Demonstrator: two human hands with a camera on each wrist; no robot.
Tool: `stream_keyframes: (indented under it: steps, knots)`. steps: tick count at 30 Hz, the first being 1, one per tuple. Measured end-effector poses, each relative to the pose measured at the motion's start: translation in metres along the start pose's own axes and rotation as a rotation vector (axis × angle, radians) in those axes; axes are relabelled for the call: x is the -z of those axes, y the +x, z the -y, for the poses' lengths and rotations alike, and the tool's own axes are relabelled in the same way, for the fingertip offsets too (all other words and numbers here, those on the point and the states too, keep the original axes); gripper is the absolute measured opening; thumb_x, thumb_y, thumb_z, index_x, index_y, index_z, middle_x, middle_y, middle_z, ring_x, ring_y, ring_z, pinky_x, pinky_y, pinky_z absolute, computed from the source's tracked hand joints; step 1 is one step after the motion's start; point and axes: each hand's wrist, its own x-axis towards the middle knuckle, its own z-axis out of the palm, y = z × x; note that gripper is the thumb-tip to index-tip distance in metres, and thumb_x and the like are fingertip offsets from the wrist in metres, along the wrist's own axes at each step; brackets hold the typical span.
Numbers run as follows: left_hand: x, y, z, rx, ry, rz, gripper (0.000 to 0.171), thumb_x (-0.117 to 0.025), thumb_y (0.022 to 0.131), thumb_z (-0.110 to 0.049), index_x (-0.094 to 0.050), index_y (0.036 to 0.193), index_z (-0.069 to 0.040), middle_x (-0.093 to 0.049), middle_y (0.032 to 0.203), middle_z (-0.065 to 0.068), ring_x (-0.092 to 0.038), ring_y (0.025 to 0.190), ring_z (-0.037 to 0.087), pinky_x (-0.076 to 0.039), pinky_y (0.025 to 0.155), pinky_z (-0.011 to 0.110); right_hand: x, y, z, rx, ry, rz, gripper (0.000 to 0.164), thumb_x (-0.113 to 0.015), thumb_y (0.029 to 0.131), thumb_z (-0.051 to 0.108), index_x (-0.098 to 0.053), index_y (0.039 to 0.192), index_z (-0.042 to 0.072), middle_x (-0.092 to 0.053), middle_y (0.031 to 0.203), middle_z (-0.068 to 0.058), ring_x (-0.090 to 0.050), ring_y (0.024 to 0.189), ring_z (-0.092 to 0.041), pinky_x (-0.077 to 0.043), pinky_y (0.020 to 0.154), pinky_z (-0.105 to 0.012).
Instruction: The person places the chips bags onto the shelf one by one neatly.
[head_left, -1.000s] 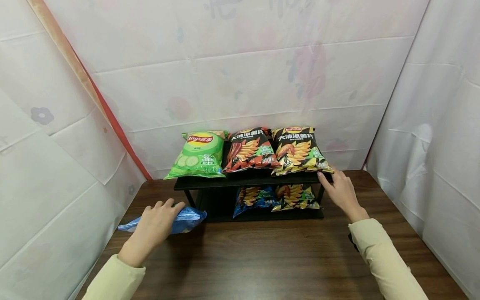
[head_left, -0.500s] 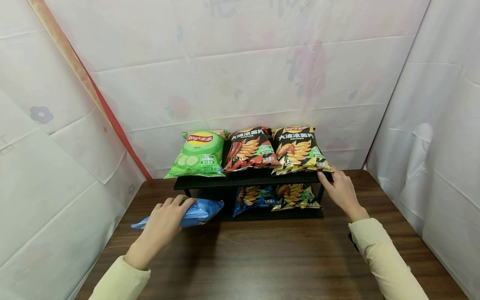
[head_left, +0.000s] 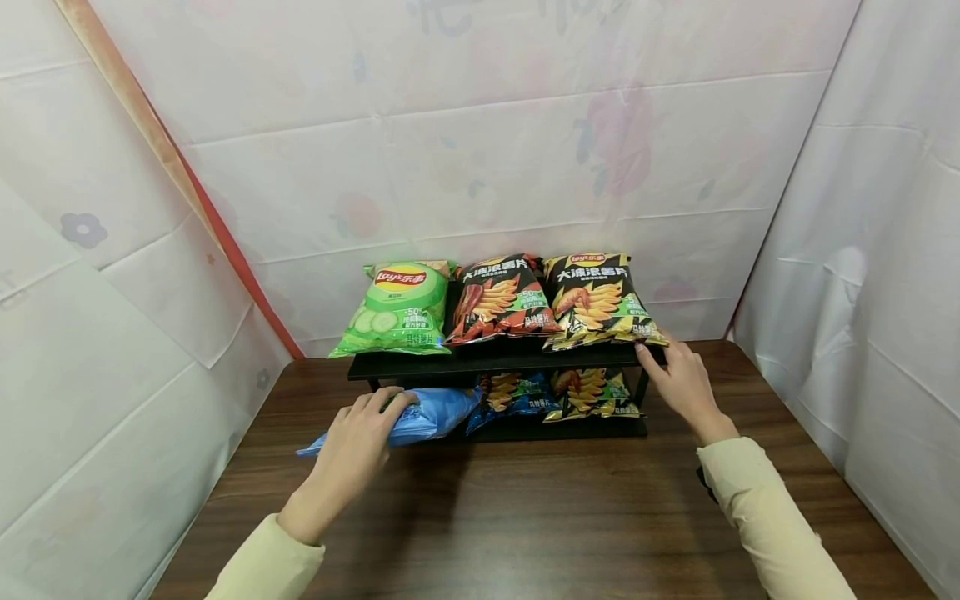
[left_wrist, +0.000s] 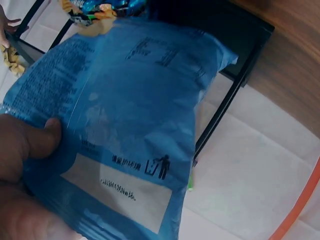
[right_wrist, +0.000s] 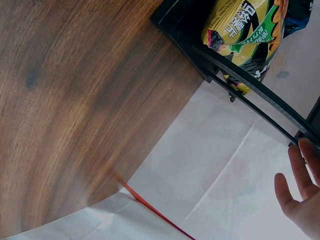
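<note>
A light blue chip bag [head_left: 438,412] is in my left hand [head_left: 356,442], low at the front left of a black two-tier rack [head_left: 487,360]. The left wrist view shows its printed back [left_wrist: 135,90] with a white label patch, the thumb lying over the bag near one end. Its far end overlaps the dark blue chip bag [head_left: 510,393] on the lower shelf in the head view. At the rack's right end, my right hand [head_left: 684,387] holds the upper shelf's corner, thumb at the front edge beneath the yellow-and-black chip bag [head_left: 596,300]. Some fingertips reach the frame in the right wrist view.
Along the upper shelf, a green chip bag [head_left: 397,308] and a red-and-black one [head_left: 502,300] lie left of the yellow-and-black bag. Another yellow-and-black bag [head_left: 592,393] lies lower right. The rack stands on a brown wooden table [head_left: 540,517], with white printed cloth [head_left: 480,150] behind.
My left hand has carried the light blue bag rightward and slightly forward, from beside the rack to the front of its lower shelf. The right hand has stayed at the rack's corner.
</note>
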Motion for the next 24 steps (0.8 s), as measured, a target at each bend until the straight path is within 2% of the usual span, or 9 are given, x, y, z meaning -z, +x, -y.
stream_keyframes:
  steps: [6, 8, 10, 14, 16, 18, 24]
  knots:
    - [-0.012, -0.001, -0.005, 0.014, -0.029, -0.067, 0.058, -0.062, 0.072, 0.012, -0.055, 0.121, -0.017, -0.056, 0.121, 0.01, -0.057, 0.104, 0.033, -0.051, 0.073, 0.051, -0.001, 0.0, -0.001, 0.012, 0.011, -0.004, 0.065, -0.041, 0.094, 0.043, -0.035, 0.139, -0.004, -0.041, 0.134, -0.031, -0.054, 0.094, -0.045, -0.039, 0.088, -0.061]
    - [-0.018, -0.002, -0.006, 0.013, -0.039, -0.093, 0.057, -0.062, 0.073, 0.012, -0.055, 0.122, -0.017, -0.055, 0.122, 0.011, -0.056, 0.106, 0.033, -0.051, 0.075, 0.052, -0.002, 0.0, -0.001, 0.019, 0.014, -0.006, 0.064, -0.041, 0.094, 0.043, -0.035, 0.139, -0.003, -0.041, 0.134, -0.03, -0.053, 0.097, -0.046, -0.039, 0.088, -0.061]
    - [-0.024, -0.002, -0.006, 0.011, -0.054, -0.115, 0.056, -0.061, 0.074, 0.012, -0.055, 0.122, -0.016, -0.055, 0.123, 0.012, -0.055, 0.107, 0.034, -0.05, 0.076, 0.053, -0.002, 0.0, -0.001, 0.021, 0.014, -0.009, 0.064, -0.041, 0.094, 0.043, -0.035, 0.139, -0.004, -0.042, 0.133, -0.031, -0.054, 0.092, -0.046, -0.038, 0.088, -0.061]
    - [-0.038, -0.003, -0.006, 0.017, -0.087, -0.139, 0.057, -0.059, 0.074, 0.014, -0.053, 0.124, -0.015, -0.053, 0.126, 0.013, -0.052, 0.11, 0.034, -0.048, 0.08, 0.054, -0.003, 0.0, -0.002, 0.036, 0.013, -0.01, 0.063, -0.042, 0.095, 0.042, -0.035, 0.139, -0.002, -0.042, 0.134, -0.03, -0.053, 0.095, -0.046, -0.038, 0.087, -0.061]
    - [-0.045, -0.004, -0.005, 0.022, -0.1, -0.142, 0.058, -0.059, 0.074, 0.014, -0.053, 0.124, -0.014, -0.052, 0.127, 0.014, -0.051, 0.111, 0.035, -0.047, 0.082, 0.055, -0.002, 0.0, -0.002, 0.034, 0.008, -0.012, 0.064, -0.042, 0.094, 0.042, -0.035, 0.139, -0.003, -0.042, 0.133, -0.031, -0.055, 0.089, -0.044, -0.04, 0.085, -0.061]
    - [-0.051, -0.004, -0.004, 0.024, -0.104, -0.14, 0.058, -0.059, 0.074, 0.014, -0.053, 0.125, -0.014, -0.051, 0.128, 0.014, -0.05, 0.113, 0.035, -0.046, 0.084, 0.056, -0.002, 0.0, -0.002, 0.034, 0.003, -0.016, 0.064, -0.042, 0.094, 0.042, -0.035, 0.138, -0.004, -0.043, 0.132, -0.031, -0.055, 0.07, -0.038, -0.042, 0.08, -0.058]
    - [-0.07, -0.005, -0.001, 0.016, -0.114, -0.157, 0.057, -0.057, 0.075, 0.015, -0.053, 0.124, -0.015, -0.051, 0.127, 0.014, -0.05, 0.112, 0.036, -0.045, 0.086, 0.057, -0.003, 0.0, -0.003, 0.068, 0.004, -0.036, 0.06, -0.043, 0.094, 0.04, -0.037, 0.139, 0.0, -0.045, 0.132, -0.028, -0.053, 0.062, -0.033, -0.045, 0.072, -0.052]
